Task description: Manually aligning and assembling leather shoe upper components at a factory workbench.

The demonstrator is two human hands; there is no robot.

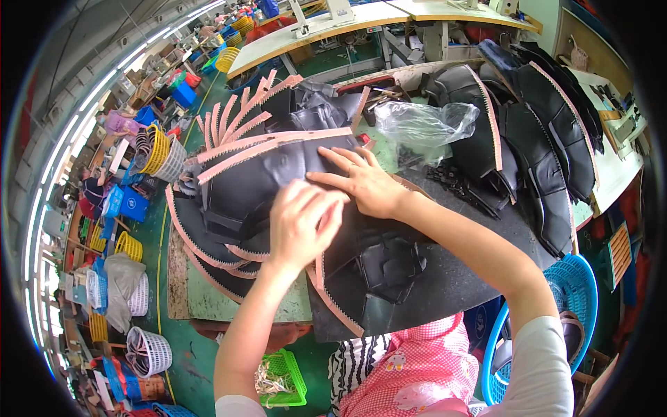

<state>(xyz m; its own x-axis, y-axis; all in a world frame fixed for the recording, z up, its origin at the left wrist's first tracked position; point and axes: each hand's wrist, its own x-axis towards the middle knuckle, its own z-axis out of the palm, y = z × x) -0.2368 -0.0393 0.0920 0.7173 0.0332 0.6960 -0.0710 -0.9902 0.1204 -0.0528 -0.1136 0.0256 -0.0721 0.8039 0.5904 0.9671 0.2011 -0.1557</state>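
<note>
Steadying the black panel beneath the right hand, its fingers spreading open, clasping nothing. Left hand is curling just beside it; contents hidden, can't tell. Keeping pink edging uncreased beyond the fingertips is probably helping most.

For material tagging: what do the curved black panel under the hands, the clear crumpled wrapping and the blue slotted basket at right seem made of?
Curved black panel: real or synthetic leather, perhaps; smooth with a soft sheen.
Clear crumpled wrapping: probably glossy plastic film, transparent, wrinkled.
Blue slotted basket: likely moulded plastic, satiny, with regular openwork.
</note>
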